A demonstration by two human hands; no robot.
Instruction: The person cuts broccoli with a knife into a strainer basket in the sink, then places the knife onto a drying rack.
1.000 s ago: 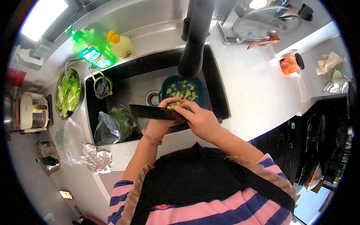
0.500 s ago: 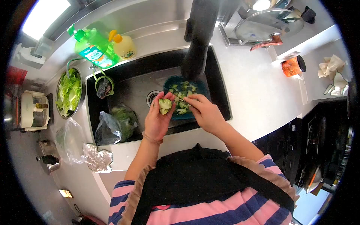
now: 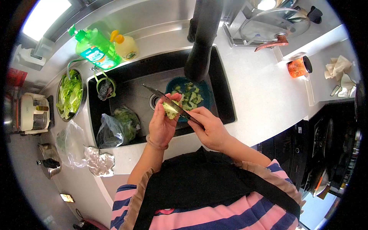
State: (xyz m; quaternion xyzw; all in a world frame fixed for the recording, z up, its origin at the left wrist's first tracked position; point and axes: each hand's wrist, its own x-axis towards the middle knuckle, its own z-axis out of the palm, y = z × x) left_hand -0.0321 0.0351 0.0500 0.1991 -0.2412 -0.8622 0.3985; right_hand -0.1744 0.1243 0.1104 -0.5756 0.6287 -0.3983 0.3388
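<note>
My left hand is closed around a pale green cauliflower or broccoli piece, held above the near side of the sink. In my right hand is a long dark-bladed knife, gripped by its handle. The blade lies slantwise across the vegetable, its tip pointing to the upper left. Below both hands a teal basin in the sink holds several cut green pieces. Part of the basin is hidden by my hands.
The black sink has a dark faucet over it. Bagged greens lie in its left part, near a green strainer. A bowl of lettuce, a detergent bottle and crumpled foil are on the counter.
The knife has turned from nearly edge-on so its blade now shows broadly across the vegetable. My right hand has rotated and dropped slightly; the left hand has barely shifted.
</note>
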